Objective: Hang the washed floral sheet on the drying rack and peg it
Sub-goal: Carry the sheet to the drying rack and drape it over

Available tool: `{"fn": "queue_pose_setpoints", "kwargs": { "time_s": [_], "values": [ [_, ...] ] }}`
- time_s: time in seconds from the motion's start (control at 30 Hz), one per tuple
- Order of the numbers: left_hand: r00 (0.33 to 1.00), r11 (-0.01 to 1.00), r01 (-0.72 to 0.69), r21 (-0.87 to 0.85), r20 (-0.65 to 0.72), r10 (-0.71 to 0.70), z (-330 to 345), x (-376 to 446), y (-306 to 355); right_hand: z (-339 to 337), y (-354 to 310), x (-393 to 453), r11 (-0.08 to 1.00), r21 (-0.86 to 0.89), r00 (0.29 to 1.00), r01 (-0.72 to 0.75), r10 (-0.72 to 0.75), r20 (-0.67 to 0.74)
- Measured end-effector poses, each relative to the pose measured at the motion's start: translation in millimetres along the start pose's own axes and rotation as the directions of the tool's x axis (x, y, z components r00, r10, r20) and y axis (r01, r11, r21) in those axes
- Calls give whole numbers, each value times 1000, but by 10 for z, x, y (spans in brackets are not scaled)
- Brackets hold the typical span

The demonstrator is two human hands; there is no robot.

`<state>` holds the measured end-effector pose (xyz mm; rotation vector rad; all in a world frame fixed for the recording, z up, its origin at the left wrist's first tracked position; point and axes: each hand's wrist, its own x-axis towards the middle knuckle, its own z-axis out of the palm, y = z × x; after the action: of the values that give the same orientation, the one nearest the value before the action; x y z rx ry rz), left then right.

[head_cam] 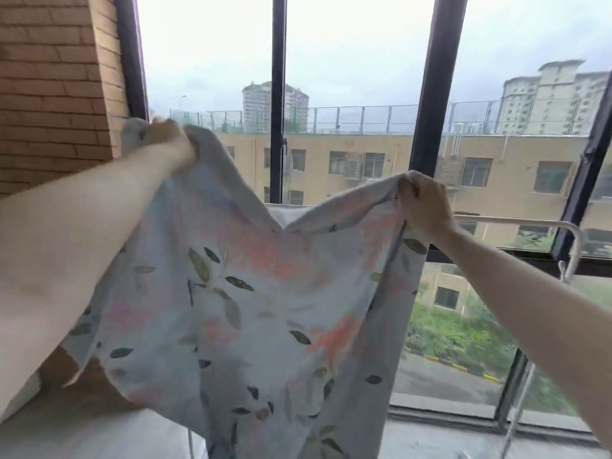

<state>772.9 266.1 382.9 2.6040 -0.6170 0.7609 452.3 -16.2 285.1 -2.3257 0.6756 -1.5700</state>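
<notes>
**A:** Here's the floral sheet [251, 309], pale blue-grey cloth with peach blossoms and dark olive leaves, held up high in front of the window [357, 77]. Its top edge sags in a deep V between the two grips, and the rest hangs down out of the bottom of the view.

**B:** And the hands?

**A:** Well apart. The left hand [169, 140] is up by the brick wall [53, 77], fingers curled round a bunched corner of the sheet, arm stretched right out. The right hand [424, 207] sits lower and further right, clamped on the other end of that top edge.

**B:** The drying rack?

**A:** A white rail of the drying rack [516, 220] runs just behind the right hand, curving down at its right end; whether the sheet touches it, I cannot tell.

**B:** The room?

**A:** Dark window frames, tan building [331, 167] opposite, tower blocks far off, grey sky, greenery and a road below.
</notes>
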Motion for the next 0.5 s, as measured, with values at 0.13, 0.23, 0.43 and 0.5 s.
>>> {"fn": "queue_pose_setpoints", "kwargs": {
  "time_s": [0.13,0.23,0.43,0.5],
  "values": [
    [820,973,-200,115,563,102,581,-374,-48,314,-366,-259,993,113,992,-45,31,124],
    [627,920,-354,-167,688,366,540,-1067,243,551,-667,-382,987,156,965,-26,-16,263],
    [677,744,-251,-619,437,592,1061,-1769,622,872,-1039,-637,978,209,928,-20,-60,367],
    [805,733,-219,-644,305,509,1169,-1780,546,872,-1015,-737,968,239,923,-80,-18,385]
  ]
}}
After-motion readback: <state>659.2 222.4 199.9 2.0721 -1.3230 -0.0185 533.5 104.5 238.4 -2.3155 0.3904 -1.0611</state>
